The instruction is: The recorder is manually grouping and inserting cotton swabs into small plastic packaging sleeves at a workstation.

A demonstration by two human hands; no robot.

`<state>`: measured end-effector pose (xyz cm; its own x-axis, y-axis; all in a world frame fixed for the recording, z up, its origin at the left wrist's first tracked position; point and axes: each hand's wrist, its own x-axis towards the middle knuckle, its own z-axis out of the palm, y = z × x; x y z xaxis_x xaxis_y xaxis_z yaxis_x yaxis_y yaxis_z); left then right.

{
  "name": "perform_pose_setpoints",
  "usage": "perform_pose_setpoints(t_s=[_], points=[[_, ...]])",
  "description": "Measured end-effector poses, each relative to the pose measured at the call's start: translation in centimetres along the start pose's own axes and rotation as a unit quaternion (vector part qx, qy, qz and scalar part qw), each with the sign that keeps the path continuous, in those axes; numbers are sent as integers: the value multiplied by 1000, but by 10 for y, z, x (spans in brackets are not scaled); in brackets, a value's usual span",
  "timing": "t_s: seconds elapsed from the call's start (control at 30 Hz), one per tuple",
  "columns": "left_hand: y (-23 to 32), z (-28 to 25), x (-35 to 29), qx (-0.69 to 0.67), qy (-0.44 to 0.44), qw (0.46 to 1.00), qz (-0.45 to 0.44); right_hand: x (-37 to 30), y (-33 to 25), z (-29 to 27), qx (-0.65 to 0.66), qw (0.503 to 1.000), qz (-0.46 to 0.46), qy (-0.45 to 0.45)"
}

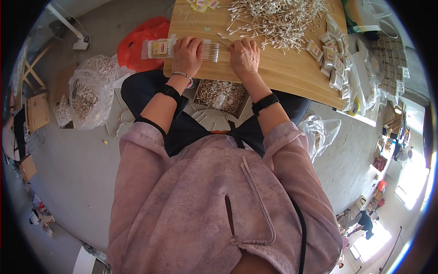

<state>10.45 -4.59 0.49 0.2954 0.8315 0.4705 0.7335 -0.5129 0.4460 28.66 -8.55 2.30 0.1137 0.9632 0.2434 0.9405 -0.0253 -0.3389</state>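
Clear bag of cotton swabs (182, 49) is lying flat across the near-left edge of the wooden board (283, 73), one end hanging past the board's left side. Left hand (187, 55) is pressing down on its middle, palm flat, fingers spread over the bag rather than closed around it. Looks like it's pinning the bag so the swabs stay lined up.

Right hand (244, 57) is resting just beside the bag's open right end, fingers curled down onto the board. Can't tell if it's pinching any swabs; fingertips are hidden.

Loose swab pile (273, 20) is sitting right above the right hand, within easy reach, probably the feed stock. Filled small packets (331, 57) are stacking up along the board's right edge, well apart from the hands, so finished work is staying out of the way. Paper labels (203, 4) are lying at the top left corner.

Under the board, between the knees, a box of swabs (221, 95) is sitting on the floor. Clear sack of swabs (89, 91) and red plastic bag (141, 41) are off to the left on the floor (68, 160).
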Motion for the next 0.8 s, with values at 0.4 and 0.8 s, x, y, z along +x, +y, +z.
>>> perform_pose_setpoints(t_s=[0.4, 0.8], points=[[-4, 2, -2, -14, -17, 1000, -7, -60, 15, -40, 47, 984, -125, -118], [2, 7, 1, 6, -8, 1000, 1, 14, 20, -5, 20, 998, -17, 50]])
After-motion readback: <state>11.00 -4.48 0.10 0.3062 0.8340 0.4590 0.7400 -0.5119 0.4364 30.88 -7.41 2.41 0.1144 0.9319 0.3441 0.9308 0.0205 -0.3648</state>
